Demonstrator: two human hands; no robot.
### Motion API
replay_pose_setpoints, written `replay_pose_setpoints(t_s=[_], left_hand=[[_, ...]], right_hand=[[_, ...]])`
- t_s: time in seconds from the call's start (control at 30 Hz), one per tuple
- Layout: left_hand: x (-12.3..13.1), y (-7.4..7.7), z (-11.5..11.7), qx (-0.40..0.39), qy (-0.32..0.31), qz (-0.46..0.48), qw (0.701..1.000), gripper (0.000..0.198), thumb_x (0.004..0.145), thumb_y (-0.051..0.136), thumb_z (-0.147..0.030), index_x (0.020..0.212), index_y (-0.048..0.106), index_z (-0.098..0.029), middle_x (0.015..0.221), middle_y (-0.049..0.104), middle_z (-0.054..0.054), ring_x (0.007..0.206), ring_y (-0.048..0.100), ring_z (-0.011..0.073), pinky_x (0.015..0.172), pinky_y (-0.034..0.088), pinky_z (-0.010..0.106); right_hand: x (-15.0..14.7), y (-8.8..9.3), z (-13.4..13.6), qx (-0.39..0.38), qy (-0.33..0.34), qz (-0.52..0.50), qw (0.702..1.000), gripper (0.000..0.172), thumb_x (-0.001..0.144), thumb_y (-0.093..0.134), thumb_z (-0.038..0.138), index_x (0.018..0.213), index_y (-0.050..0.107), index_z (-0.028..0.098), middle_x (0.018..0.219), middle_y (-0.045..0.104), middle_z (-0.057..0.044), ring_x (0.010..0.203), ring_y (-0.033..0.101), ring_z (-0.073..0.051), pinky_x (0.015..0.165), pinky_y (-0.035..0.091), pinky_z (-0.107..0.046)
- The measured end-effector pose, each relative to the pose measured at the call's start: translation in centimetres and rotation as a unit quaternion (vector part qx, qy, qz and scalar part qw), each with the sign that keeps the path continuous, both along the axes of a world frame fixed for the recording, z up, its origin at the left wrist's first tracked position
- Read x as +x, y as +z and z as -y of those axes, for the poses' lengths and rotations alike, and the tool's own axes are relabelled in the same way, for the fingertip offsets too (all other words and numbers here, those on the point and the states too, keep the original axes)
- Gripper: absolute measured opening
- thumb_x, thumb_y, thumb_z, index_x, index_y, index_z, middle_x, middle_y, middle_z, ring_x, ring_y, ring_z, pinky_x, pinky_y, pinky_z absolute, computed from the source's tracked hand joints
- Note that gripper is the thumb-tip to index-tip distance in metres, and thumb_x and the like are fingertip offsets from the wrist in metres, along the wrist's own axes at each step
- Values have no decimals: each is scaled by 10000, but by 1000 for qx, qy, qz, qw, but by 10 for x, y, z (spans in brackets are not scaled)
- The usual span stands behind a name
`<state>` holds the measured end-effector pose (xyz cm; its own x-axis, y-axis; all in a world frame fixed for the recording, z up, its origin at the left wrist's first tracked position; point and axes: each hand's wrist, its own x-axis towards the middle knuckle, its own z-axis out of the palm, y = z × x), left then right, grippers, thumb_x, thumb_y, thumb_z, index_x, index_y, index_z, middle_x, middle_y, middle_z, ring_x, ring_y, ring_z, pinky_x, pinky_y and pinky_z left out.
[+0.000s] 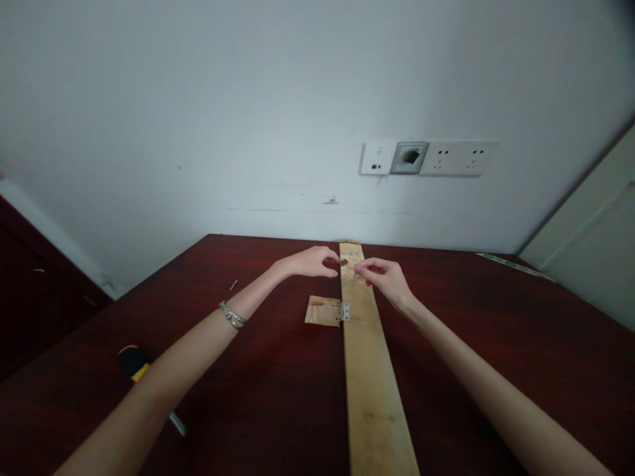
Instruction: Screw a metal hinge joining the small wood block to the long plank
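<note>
A long wooden plank (372, 370) runs away from me across the dark red table. A metal hinge (346, 311) lies on its left edge, joining it to a small wooden piece (322, 312). Beyond the hinge, my left hand (316, 262) hovers at the plank's left side, thumb and fingers apart and nothing visible between them. Over the plank, the thumb and fingertips of my right hand (384, 276) are pinched together. Something tiny shows at those fingertips, too small to make out.
A screwdriver with a black and yellow handle (132, 361) lies at left, partly hidden under my left forearm. A small metal pin-like piece (233, 285) rests nearby. The wall behind carries sockets (451, 158). A printed strip (513, 264) lies at the table's back right.
</note>
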<state>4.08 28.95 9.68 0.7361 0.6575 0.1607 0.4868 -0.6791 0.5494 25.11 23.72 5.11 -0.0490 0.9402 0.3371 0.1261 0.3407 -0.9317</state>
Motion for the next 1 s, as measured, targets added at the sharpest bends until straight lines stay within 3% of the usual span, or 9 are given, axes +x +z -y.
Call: replay_pose_setpoints(t_s=[0.23,0.33,0.47,0.67,1.0], left_hand=[[-25,-31,20,19,-26,-124,992,576,706,713,-417,1186,590,-123,1167,604,140,1059,557,249,883,401,293],[-32,-38,26,19,-33,-133,990,584,731,696,-442,1201,571,-119,1198,584,151,1106,529,256,924,377,305],[-38,-37,30,26,-14,-109,994,510,776,659,-433,1166,589,-114,1197,583,152,1116,524,249,960,364,316],[-44,-38,26,56,3,-55,997,284,806,610,-257,1059,648,-135,1087,629,109,1023,577,207,927,400,307],[-45,-40,23,88,40,4,995,243,797,538,-163,996,674,-136,1000,638,86,898,594,171,807,442,265]], right_hand=[[-4,-38,8,4,18,66,998,236,674,681,389,704,690,155,746,706,-52,668,611,-165,657,488,-303],[-2,-47,13,5,20,108,994,229,693,653,382,718,686,157,727,701,-47,616,586,-154,617,472,-296],[0,-52,19,16,7,138,990,225,692,641,385,709,681,165,665,682,-28,551,546,-137,558,446,-277],[-3,-59,20,27,2,147,989,239,705,639,401,741,691,170,700,691,-38,615,582,-163,599,461,-290],[-2,-63,20,55,3,191,980,176,762,599,345,771,682,190,777,698,-37,724,604,-187,720,454,-327]])
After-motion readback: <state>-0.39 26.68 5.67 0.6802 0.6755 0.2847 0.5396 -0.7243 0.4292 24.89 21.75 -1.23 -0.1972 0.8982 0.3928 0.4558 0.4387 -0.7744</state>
